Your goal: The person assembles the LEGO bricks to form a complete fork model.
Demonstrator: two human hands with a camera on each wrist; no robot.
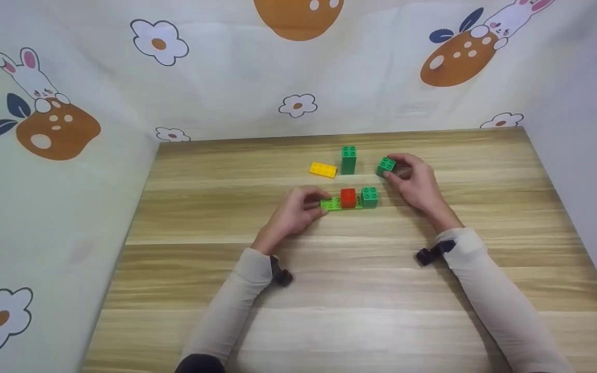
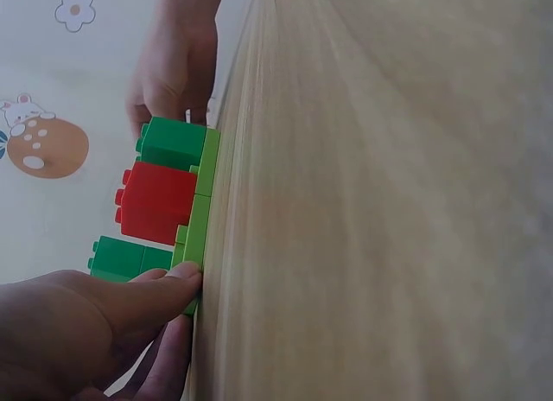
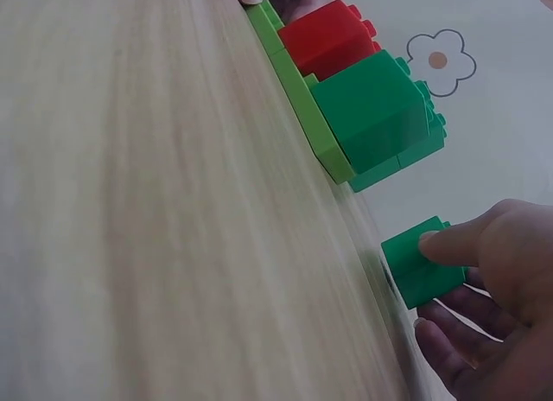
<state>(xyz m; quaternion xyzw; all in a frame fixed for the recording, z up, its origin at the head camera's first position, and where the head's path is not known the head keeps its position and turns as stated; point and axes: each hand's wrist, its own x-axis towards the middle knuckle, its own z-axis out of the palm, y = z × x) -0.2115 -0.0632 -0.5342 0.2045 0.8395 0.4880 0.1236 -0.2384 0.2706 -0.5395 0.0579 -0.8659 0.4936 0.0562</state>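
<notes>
With thumb and fingers, my left hand [image 1: 296, 210] pinches the left end of a flat lime green plate strip [image 1: 330, 204] lying on the table. On that strip sit a red brick [image 1: 348, 198] and, at the right end, a green brick [image 1: 369, 197]. Farther right and back, my right hand [image 1: 417, 182] grips a loose green brick [image 1: 386, 166] between thumb and fingers. The right wrist view shows this brick [image 3: 423, 261] close to the tabletop; whether it touches is unclear. In the left wrist view the thumb [image 2: 177, 284] presses the strip's near end.
Behind the strip stands a tall stack of green bricks [image 1: 349, 160]. A flat yellow brick [image 1: 323, 169] lies just left of it. The wooden table [image 1: 329, 300] is bordered by patterned cloth walls [image 1: 226, 88] at the back and sides.
</notes>
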